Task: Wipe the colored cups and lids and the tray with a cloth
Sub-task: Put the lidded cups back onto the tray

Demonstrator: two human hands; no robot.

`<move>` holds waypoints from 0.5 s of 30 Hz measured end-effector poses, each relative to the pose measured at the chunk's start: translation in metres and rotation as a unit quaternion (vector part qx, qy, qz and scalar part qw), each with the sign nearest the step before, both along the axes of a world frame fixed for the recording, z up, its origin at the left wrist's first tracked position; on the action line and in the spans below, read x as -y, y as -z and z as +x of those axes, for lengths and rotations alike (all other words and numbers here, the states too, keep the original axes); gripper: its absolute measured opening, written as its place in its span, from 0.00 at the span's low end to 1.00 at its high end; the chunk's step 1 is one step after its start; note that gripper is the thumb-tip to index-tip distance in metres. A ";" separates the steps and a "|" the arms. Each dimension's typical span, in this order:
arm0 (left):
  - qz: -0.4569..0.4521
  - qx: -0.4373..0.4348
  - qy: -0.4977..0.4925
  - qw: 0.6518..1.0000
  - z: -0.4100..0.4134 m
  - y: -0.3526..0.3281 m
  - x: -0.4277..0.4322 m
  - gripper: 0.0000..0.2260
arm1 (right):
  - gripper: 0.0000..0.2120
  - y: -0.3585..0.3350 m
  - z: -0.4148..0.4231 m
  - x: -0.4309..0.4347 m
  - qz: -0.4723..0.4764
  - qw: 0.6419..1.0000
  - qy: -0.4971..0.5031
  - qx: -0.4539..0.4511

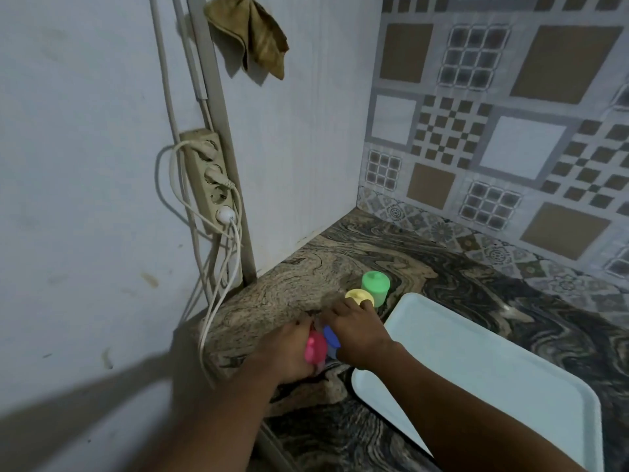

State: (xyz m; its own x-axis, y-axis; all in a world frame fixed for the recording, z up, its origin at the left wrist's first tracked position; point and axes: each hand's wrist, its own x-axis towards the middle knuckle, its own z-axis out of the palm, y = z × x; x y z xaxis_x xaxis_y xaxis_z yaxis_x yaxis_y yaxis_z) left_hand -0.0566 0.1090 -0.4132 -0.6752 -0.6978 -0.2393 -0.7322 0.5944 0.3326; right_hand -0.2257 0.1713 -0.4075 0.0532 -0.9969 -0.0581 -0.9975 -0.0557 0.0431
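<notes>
On the marbled counter (340,267) stand a green cup with its lid (375,287) and, in front of it, a yellow cup with lid (358,296). My left hand (289,352) grips a pink cup (316,349) near the counter's left edge. My right hand (357,332) lies over a blue cup (332,338), fingers curled round it, with one fingertip touching the yellow cup. A pale blue tray (493,369) lies to the right of the cups. A brown cloth (255,32) hangs on the wall above.
A power strip (207,175) with white cables hangs on the left wall beside the counter's edge. Patterned tiles back the counter on the right.
</notes>
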 end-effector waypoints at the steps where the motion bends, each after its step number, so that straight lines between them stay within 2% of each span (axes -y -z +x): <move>1: 0.004 -0.004 0.003 1.000 0.002 -0.001 0.002 0.28 | 0.30 0.000 0.001 -0.001 0.007 1.000 -0.006 0.003; 3: 0.016 -0.003 0.016 1.000 0.004 -0.004 0.007 0.28 | 0.32 0.000 0.000 -0.006 0.033 0.999 -0.012 0.027; 5: 0.026 0.000 0.029 0.999 0.002 -0.012 0.014 0.29 | 0.31 -0.005 -0.005 -0.013 0.050 0.996 0.000 0.073; 10: -0.007 -0.046 0.052 0.998 -0.032 -0.059 0.033 0.27 | 0.30 -0.053 -0.059 -0.023 0.023 0.979 0.108 0.171; 15: -0.009 -0.126 0.112 0.986 -0.116 -0.096 0.037 0.27 | 0.26 -0.101 -0.143 -0.038 -0.017 0.957 0.235 0.171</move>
